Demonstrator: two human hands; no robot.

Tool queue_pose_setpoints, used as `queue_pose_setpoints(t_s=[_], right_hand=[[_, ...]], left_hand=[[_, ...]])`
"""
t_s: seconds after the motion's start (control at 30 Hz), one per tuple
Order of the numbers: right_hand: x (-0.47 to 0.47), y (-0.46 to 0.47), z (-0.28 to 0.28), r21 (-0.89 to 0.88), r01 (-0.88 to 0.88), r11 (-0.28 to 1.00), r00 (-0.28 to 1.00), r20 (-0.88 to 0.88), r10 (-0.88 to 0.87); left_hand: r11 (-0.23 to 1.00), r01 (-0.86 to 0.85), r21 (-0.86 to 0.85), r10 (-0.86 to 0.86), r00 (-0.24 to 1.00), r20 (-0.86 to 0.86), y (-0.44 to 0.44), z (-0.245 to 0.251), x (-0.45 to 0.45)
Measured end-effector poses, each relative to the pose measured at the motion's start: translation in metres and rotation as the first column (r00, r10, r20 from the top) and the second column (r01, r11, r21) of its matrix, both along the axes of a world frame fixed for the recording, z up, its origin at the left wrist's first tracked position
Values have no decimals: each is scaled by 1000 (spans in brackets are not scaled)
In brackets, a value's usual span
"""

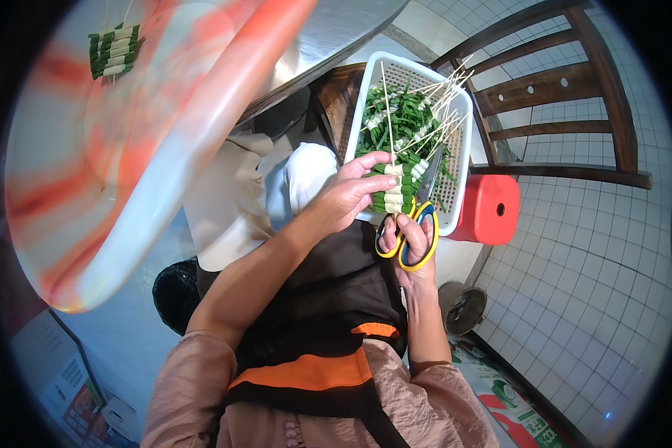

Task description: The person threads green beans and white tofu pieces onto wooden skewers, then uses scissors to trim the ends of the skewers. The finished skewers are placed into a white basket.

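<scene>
My left hand [347, 190] grips a skewer of green leaf bundles [393, 199], each wrapped in a pale strip that looks like tofu skin. The bare bamboo stick [387, 106] points up and away from me. Scissors [432, 168] with yellow and blue handles hang on the fingers of my right hand [417, 241], blades pointing away. Right-hand fingertips are at the skewer's near end; whether they pinch it is hard to see. Beneath both hands, a white plastic basket [463, 190] holds loose leaf bundles [406, 112] with pale bands and several skewer sticks [445, 101].
At upper left, a red-and-white marbled basin [162, 173] holds a finished-looking double-stick skewer [113, 51]. A metal tabletop [336, 28] lies beyond. Right of the basket are a wooden chair [543, 95], a red container [493, 210] and a small pot [462, 308].
</scene>
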State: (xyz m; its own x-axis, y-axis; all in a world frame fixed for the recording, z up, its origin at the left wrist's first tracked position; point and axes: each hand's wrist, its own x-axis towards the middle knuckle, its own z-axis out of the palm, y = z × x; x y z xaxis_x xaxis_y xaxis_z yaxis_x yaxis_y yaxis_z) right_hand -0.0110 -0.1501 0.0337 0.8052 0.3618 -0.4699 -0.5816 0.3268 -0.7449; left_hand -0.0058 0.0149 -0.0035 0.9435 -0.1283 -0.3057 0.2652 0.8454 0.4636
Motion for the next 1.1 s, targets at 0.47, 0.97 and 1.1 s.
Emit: queue_pose_setpoints(t_s=[0.47,0.97,1.1], right_hand=[[16,2,-11,-567,220,794,740,627,243],[-10,-29,-8,-605,-146,783,934,177,311],[-16,-42,-3,-795,-265,546,824,108,556]], left_hand=[[990,35,138,-30,999,-36,13,2,6],[880,-298,370,360,926,-112,14,-8,10],[869,-346,354,404,909,-105,16,-12,11]])
